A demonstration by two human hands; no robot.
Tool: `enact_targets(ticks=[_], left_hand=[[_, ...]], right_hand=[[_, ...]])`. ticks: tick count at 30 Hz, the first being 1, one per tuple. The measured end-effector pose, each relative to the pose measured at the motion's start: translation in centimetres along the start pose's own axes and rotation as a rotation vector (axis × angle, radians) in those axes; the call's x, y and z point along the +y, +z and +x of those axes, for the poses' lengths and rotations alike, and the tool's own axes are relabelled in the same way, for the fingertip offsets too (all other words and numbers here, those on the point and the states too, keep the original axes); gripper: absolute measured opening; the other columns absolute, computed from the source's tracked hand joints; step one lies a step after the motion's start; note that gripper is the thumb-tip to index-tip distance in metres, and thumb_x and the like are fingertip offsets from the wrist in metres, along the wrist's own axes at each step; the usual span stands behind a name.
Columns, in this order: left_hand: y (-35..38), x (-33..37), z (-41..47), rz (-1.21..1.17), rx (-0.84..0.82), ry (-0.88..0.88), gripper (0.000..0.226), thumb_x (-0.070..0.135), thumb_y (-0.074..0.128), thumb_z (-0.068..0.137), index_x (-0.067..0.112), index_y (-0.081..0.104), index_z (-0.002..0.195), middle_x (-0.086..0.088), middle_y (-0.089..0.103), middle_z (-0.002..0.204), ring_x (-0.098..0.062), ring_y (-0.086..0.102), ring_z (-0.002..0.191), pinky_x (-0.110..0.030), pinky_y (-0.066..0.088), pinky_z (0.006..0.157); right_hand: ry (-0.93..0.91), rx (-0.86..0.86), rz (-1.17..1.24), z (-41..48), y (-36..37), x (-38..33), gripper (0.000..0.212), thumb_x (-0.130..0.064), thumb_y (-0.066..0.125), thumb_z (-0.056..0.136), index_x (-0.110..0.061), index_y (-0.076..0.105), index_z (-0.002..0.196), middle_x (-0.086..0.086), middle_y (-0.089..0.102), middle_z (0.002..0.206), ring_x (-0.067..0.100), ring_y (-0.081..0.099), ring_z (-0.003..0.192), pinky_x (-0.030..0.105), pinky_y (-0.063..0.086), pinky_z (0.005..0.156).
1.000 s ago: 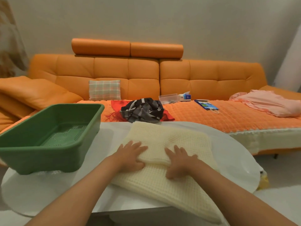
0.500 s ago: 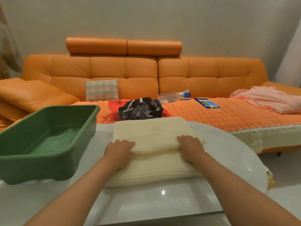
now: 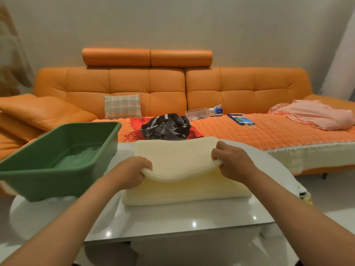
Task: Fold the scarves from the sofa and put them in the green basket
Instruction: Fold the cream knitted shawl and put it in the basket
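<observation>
A cream waffle-knit scarf [image 3: 178,162] lies folded on the white table [image 3: 172,223]. My left hand [image 3: 132,173] grips the near left corner of its top layer and my right hand [image 3: 232,164] grips the near right corner; that layer is lifted and sags between them. The green basket [image 3: 57,162] stands empty on the table's left side, close to my left hand. On the orange sofa [image 3: 249,93] behind the table lie a crumpled black-and-grey scarf [image 3: 167,127] and, under it, a red fringed scarf [image 3: 135,125].
A plaid cushion [image 3: 123,106] leans on the sofa back. A clear box [image 3: 196,113], a tissue pack [image 3: 217,110] and a blue packet [image 3: 242,120] lie on the seat, with pink cloth [image 3: 317,116] at the right. Orange cushions [image 3: 38,112] are stacked at the left.
My hands went from pressing flat on the scarf's middle to its two near corners, which they now grip and lift. The scarf is now more compactly folded.
</observation>
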State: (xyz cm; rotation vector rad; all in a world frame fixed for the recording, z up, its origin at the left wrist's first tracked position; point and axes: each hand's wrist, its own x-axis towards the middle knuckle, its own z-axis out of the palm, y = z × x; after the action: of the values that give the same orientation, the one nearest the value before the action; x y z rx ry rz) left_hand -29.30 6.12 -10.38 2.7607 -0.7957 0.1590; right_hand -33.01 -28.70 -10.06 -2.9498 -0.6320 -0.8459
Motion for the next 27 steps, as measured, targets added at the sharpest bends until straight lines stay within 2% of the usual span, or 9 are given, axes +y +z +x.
enact_targets(ticks=[5, 7, 9, 12, 14, 16, 18, 23, 27], left_hand=[[0.1, 1.6, -3.0, 0.015, -0.437, -0.105, 0.014, 0.04, 0.058, 0.075, 0.034, 0.062, 0.087, 0.016, 0.06, 0.096, -0.007, 0.058, 0.087, -0.027, 0.052, 0.079], [-0.1, 2.6, -3.4, 0.057, -0.415, -0.123, 0.037, 0.069, 0.058, 0.072, 0.036, 0.063, 0.089, 0.017, 0.057, 0.101, -0.007, 0.057, 0.09, -0.031, 0.051, 0.082], [0.1, 3.5, -3.3, 0.203, -0.346, -0.066, 0.06, 0.081, 0.055, 0.068, 0.04, 0.059, 0.111, 0.017, 0.05, 0.12, -0.007, 0.051, 0.106, -0.032, 0.047, 0.09], [1.5, 4.4, -3.0, 0.176, -0.399, -0.018, 0.094, 0.07, 0.064, 0.071, 0.047, 0.017, 0.15, 0.013, 0.015, 0.16, -0.015, 0.023, 0.144, -0.042, 0.031, 0.114], [2.5, 4.1, -2.6, 0.2, -0.51, -0.027, 0.092, 0.047, 0.063, 0.084, 0.05, 0.002, 0.153, 0.013, -0.004, 0.164, -0.018, 0.002, 0.152, -0.047, 0.018, 0.12], [2.8, 3.3, -1.8, 0.291, -0.527, -0.024, 0.084, 0.029, 0.055, 0.093, 0.05, 0.0, 0.153, 0.01, -0.007, 0.165, -0.019, -0.004, 0.152, -0.048, 0.011, 0.122], [2.5, 2.3, -0.8, 0.439, -0.433, -0.03, 0.072, 0.027, 0.048, 0.099, 0.05, 0.006, 0.153, 0.006, 0.001, 0.166, -0.022, 0.0, 0.153, -0.05, 0.007, 0.121], [1.6, 0.1, 0.6, 0.752, -0.313, -0.273, 0.066, 0.024, 0.04, 0.1, 0.036, 0.009, 0.157, -0.013, 0.001, 0.165, -0.036, -0.001, 0.151, -0.054, 0.005, 0.121], [0.9, 2.8, 1.6, 0.385, -0.208, -0.198, 0.062, 0.016, 0.038, 0.099, 0.041, 0.022, 0.153, 0.003, 0.022, 0.162, -0.025, 0.024, 0.147, -0.046, 0.023, 0.118]], right_hand=[[0.163, -0.562, 0.152, -2.8, -1.6, -1.3, 0.021, -0.027, 0.064, 0.08, -0.037, 0.062, 0.098, -0.017, 0.056, 0.096, 0.01, 0.054, 0.088, 0.024, 0.043, 0.074], [0.249, -0.717, 0.291, -3.6, -1.1, -1.5, 0.021, -0.048, 0.066, 0.08, -0.035, 0.065, 0.097, -0.014, 0.059, 0.094, 0.009, 0.056, 0.087, 0.028, 0.047, 0.077], [0.293, -0.642, 0.364, -3.6, -1.0, -1.2, 0.036, -0.065, 0.06, 0.079, -0.031, 0.069, 0.088, -0.01, 0.063, 0.095, 0.011, 0.058, 0.087, 0.035, 0.051, 0.082], [0.297, -0.526, 0.403, -3.3, -0.8, -1.4, 0.053, -0.074, 0.045, 0.077, -0.029, 0.073, 0.083, -0.009, 0.065, 0.103, 0.015, 0.06, 0.095, 0.043, 0.049, 0.091], [0.35, -0.561, 0.468, -3.2, -0.1, -1.6, 0.05, -0.072, 0.043, 0.082, -0.035, 0.069, 0.105, -0.008, 0.058, 0.129, 0.017, 0.054, 0.118, 0.045, 0.04, 0.106], [0.397, -0.701, 0.375, -3.3, 0.9, -1.6, 0.056, -0.068, 0.044, 0.09, -0.047, 0.044, 0.142, -0.004, 0.026, 0.161, 0.022, 0.028, 0.146, 0.048, 0.022, 0.119], [0.405, -0.794, 0.207, -2.9, 1.4, -2.0, 0.068, -0.072, 0.038, 0.091, -0.05, 0.02, 0.152, -0.002, 0.01, 0.166, 0.024, 0.016, 0.151, 0.052, 0.015, 0.119], [0.36, -0.753, 0.097, 0.1, 0.1, -5.4, 0.062, -0.071, 0.038, 0.092, -0.034, 0.051, 0.141, 0.005, 0.058, 0.134, 0.026, 0.055, 0.122, 0.038, 0.042, 0.1], [0.383, -0.845, 0.634, 1.4, -0.5, -7.3, 0.03, -0.035, 0.054, 0.096, -0.025, 0.067, 0.122, 0.002, 0.076, 0.092, 0.021, 0.074, 0.077, 0.03, 0.054, 0.065]])
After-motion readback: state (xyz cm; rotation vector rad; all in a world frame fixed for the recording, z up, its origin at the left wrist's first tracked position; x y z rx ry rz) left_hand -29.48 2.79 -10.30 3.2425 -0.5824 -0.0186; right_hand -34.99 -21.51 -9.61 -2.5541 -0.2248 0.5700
